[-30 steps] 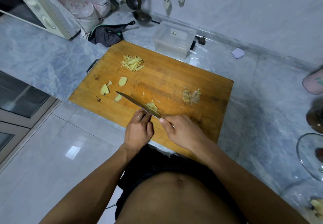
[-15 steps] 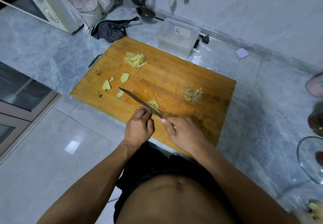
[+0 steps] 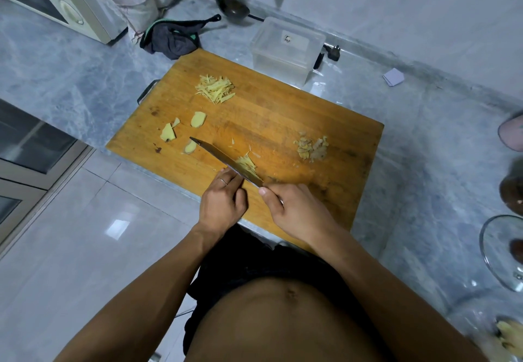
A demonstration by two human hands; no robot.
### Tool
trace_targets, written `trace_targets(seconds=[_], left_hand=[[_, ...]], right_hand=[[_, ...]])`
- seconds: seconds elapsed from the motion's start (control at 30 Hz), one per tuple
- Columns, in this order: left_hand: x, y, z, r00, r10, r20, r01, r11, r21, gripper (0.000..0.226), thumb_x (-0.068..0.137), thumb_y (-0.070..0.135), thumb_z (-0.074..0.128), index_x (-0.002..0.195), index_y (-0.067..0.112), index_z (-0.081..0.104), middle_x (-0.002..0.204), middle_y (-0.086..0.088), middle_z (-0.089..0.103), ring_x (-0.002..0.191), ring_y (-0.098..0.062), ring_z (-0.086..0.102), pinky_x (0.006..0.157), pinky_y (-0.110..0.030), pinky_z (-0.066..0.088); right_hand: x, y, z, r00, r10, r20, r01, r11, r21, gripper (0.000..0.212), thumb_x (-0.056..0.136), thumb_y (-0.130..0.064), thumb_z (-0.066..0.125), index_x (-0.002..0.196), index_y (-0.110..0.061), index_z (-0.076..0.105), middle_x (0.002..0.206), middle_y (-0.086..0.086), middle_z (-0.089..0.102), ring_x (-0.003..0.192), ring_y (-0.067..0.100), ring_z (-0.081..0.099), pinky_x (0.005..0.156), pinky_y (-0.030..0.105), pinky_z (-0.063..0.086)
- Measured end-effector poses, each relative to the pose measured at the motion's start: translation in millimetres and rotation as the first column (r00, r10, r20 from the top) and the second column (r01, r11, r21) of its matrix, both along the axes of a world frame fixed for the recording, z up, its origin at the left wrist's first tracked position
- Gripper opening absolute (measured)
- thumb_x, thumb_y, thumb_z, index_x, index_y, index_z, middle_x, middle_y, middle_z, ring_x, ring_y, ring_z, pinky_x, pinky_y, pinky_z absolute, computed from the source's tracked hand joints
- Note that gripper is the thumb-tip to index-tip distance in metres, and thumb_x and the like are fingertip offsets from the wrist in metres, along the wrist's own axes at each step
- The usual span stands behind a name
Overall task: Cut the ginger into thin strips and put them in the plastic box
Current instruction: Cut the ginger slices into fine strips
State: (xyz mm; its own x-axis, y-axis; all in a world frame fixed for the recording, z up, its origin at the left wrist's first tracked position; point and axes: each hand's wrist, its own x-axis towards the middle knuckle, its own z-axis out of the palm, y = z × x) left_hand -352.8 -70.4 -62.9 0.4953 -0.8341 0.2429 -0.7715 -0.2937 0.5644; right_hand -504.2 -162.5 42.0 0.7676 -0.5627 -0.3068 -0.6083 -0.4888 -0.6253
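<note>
No lettering is legible anywhere; a small dark mark on the plastic box (image 3: 287,46) label is too blurred to read.

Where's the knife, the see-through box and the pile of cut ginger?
Steel knife (image 3: 226,161), head view, middle of blade.
Clear plastic box (image 3: 285,50), head view, top rim.
Pile of yellow ginger strips (image 3: 216,88), head view, centre.

Both hands (image 3: 223,203) (image 3: 297,211) curled, side by side
</note>
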Motion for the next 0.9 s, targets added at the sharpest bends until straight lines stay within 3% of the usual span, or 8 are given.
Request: trace_targets(seconds=[0.1, 0.17, 0.2, 0.3, 0.37, 0.43, 0.63, 0.9], left_hand=[[-1, 0, 2, 1.0, 0.01, 0.019, -0.01, 1.0, -0.008, 0.022, 0.079, -0.001, 0.053, 0.09, 0.003, 0.072, 0.092, -0.01, 0.067, 0.096, -0.03, 0.061, 0.072, -0.033, 0.053], [-1, -1, 4, 0.999, 0.019, 0.032, -0.019, 1.0, -0.001, 0.019, 0.078, 0.002, 0.053, 0.084, 0.004, 0.071, 0.088, -0.01, 0.066, 0.092, -0.029, 0.06, 0.063, -0.031, 0.051], [-2, -1, 4, 0.999, 0.023, 0.039, -0.023, 1.0, 0.006, 0.019, 0.078, 0.004, 0.052, 0.084, 0.004, 0.071, 0.088, -0.01, 0.066, 0.091, -0.029, 0.06, 0.062, -0.032, 0.05], [-2, -1, 6, 0.999, 0.01, 0.044, -0.011, 1.0, 0.021, 0.023, 0.081, 0.009, 0.049, 0.086, 0.004, 0.071, 0.092, -0.011, 0.066, 0.091, -0.03, 0.061, 0.063, -0.032, 0.05], [-1, -1, 4, 0.999, -0.005, 0.036, 0.003, 0.999, 0.037, 0.023, 0.082, 0.009, 0.05, 0.091, 0.003, 0.071, 0.098, -0.012, 0.066, 0.095, -0.031, 0.062, 0.064, -0.032, 0.051], [0, 0, 4, 1.0, -0.013, 0.021, 0.011, 0.998, 0.064, 0.029, 0.083, 0.011, 0.049, 0.1, 0.003, 0.071, 0.106, -0.013, 0.067, 0.101, -0.032, 0.064, 0.065, -0.033, 0.053], [0, 1, 4, 1.0, -0.017, 0.005, 0.017, 0.998, 0.058, 0.04, 0.085, 0.017, 0.043, 0.109, 0.004, 0.072, 0.116, -0.014, 0.066, 0.111, -0.03, 0.063, 0.072, -0.035, 0.056], [0, 2, 6, 0.999, -0.033, 0.013, 0.032, 0.997, 0.064, 0.042, 0.084, 0.016, 0.042, 0.109, 0.002, 0.072, 0.116, -0.016, 0.066, 0.106, -0.032, 0.065, 0.072, -0.038, 0.057]], right_hand=[[3, 1, 2, 1.0, 0.006, -0.012, -0.006, 1.0, 0.014, 0.034, 0.105, -0.042, 0.04, 0.104, -0.021, 0.067, 0.087, 0.006, 0.066, 0.089, 0.035, 0.059, 0.067, 0.037, 0.047], [6, 5, 2, 1.0, 0.001, -0.016, 0.0, 1.0, 0.021, 0.04, 0.105, -0.043, 0.04, 0.127, -0.019, 0.064, 0.111, 0.013, 0.07, 0.107, 0.038, 0.06, 0.08, 0.045, 0.053], [8, 7, 1, 1.0, -0.005, -0.006, 0.005, 1.0, 0.023, 0.041, 0.105, -0.043, 0.04, 0.128, -0.018, 0.063, 0.113, 0.015, 0.069, 0.108, 0.038, 0.06, 0.081, 0.046, 0.053], [11, 5, 1, 0.999, -0.011, 0.037, 0.009, 0.999, 0.032, 0.034, 0.105, -0.041, 0.042, 0.1, -0.017, 0.066, 0.087, 0.009, 0.068, 0.084, 0.037, 0.059, 0.068, 0.041, 0.05], [14, 1, 2, 0.999, -0.022, 0.039, 0.021, 0.999, 0.048, 0.038, 0.105, -0.039, 0.043, 0.071, -0.023, 0.048, 0.062, -0.001, 0.047, 0.066, 0.03, 0.044, 0.057, 0.036, 0.037], [14, -4, 1, 0.999, -0.03, 0.029, 0.028, 0.998, 0.056, 0.048, 0.105, -0.04, 0.044, 0.061, -0.025, 0.036, 0.055, -0.003, 0.035, 0.061, 0.027, 0.038, 0.054, 0.036, 0.032], [4, -7, -1, 0.996, -0.032, 0.083, 0.027, 0.998, 0.054, 0.049, 0.105, -0.039, 0.045, 0.059, -0.026, 0.034, 0.052, -0.002, 0.035, 0.052, 0.018, 0.034, 0.053, 0.035, 0.027], [5, -11, -3, 0.998, 0.003, 0.07, -0.006, 0.999, 0.033, 0.05, 0.104, -0.044, 0.044, 0.059, -0.027, 0.034, 0.054, -0.001, 0.036, 0.057, 0.024, 0.039, 0.055, 0.037, 0.033]])
